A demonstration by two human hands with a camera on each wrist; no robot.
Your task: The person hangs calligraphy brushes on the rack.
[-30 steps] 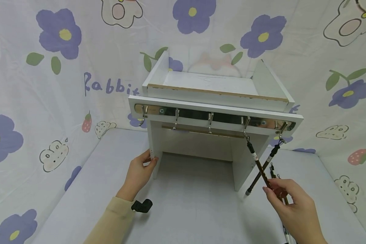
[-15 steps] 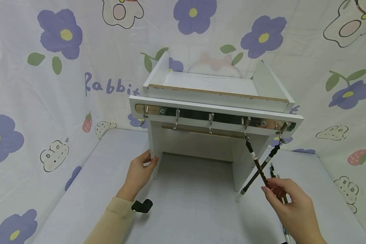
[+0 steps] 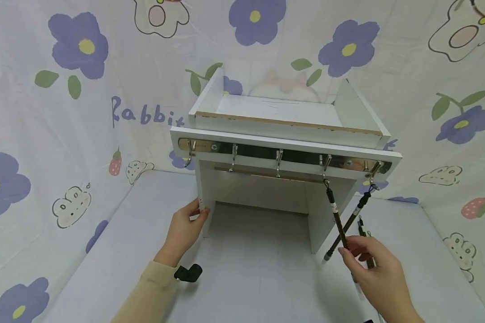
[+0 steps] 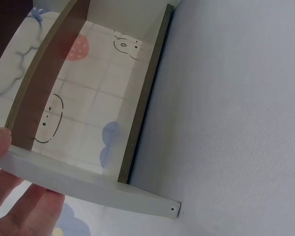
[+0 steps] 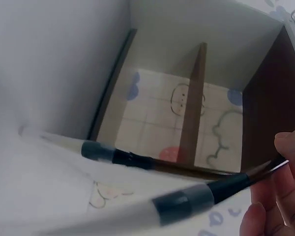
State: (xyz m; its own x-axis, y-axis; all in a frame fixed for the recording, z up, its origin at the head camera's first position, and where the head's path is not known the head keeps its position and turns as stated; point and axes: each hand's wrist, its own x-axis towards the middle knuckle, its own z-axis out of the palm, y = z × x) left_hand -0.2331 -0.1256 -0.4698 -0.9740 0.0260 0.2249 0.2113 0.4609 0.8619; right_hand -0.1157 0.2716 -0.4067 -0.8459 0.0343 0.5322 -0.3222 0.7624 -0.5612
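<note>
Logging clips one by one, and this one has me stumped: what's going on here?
A person grips the left side panel of a white shelf with their left hand, while their right hand holds a brush. The top of that brush meets the fourth hook from the left; whether it is fully seated is hard to tell. A second brush hangs from the rightmost hook. More brushes lie on the table, partly hidden.

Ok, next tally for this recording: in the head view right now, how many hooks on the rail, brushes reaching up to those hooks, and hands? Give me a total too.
Hooks: 5
Brushes at the hooks: 2 (held brush, hanging brush)
Hands: 2 (left hand, right hand)
Total: 9
</note>
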